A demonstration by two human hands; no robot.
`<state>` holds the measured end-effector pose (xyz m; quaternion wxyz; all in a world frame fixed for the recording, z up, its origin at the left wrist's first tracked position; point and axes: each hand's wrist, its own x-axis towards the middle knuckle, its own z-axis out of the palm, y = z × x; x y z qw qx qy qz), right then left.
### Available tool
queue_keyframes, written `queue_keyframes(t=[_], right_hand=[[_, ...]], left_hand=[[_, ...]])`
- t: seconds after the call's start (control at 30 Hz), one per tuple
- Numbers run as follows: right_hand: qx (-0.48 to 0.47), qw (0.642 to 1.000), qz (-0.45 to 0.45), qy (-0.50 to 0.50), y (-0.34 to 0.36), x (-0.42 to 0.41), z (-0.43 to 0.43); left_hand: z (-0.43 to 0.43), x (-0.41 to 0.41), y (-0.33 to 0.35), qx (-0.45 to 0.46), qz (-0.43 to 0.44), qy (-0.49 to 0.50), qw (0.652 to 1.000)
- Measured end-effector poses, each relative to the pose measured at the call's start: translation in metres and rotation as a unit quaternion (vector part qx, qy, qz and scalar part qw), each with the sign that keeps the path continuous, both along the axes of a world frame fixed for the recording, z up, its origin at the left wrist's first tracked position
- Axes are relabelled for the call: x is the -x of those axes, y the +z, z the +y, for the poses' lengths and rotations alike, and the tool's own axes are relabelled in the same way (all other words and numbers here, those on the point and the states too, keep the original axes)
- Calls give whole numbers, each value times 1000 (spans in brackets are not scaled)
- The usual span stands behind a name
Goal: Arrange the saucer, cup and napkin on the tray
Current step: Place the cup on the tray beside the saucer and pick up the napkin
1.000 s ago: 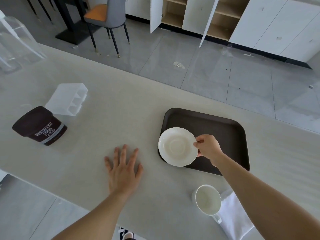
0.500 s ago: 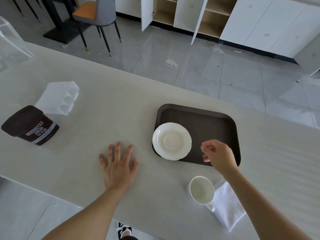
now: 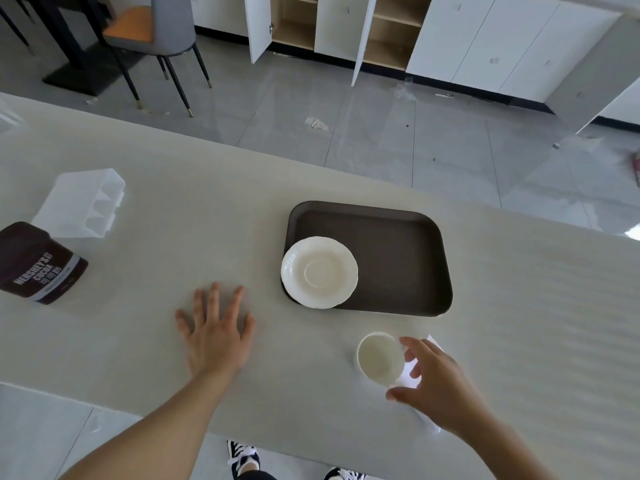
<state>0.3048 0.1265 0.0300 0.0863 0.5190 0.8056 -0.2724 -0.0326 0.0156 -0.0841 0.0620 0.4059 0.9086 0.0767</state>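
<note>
Two hands: both mine, both in view over the pale table (image 3: 519,289).
Left hand (image 3: 216,332): flat on the table, palm down, fingers spread; holds nothing; well left of the tray.
Right hand (image 3: 438,382): open, fingers curved and spread, just right of the cup; the fingertips (image 3: 405,341) reach the cup's rim or hang just off it, I cannot tell which; nothing gripped.
Tray (image 3: 398,265): dark brown, rectangular with rounded corners, flat on the table ahead of my right hand.
Saucer (image 3: 319,272): white, scalloped edge, upright, on the near-left part of the tray; its rim hangs over the tray's left and near edges.
Cup (image 3: 380,358): white, upright, mouth up, looks empty; on the table, off the tray, near its front edge.
Napkin (image 3: 412,372): white, on the table under and behind my right hand, mostly hidden; touches or runs under the cup on its right.
Cocoa tub (image 3: 38,263): dark brown, lying on its side at the far left, label up.
Clear plastic holder (image 3: 81,202): just behind the tub, lying on the table with its compartments open toward the right.
</note>
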Motion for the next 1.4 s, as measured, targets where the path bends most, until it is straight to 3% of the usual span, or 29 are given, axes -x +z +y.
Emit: queue_keyframes(t=[0.17,0.83,1.4], right_hand=[[-1,998,15,-65,-7,-2,-8],[-143,972,146,-117,-1,8,31],[-135,964,138,-184,-32,39,83]], left_hand=[[0,0,-2,2,0,-2,1000],[-1,1,-6,-24,5,-7,1000],[-1,3,-9,-23,15,-9,1000]])
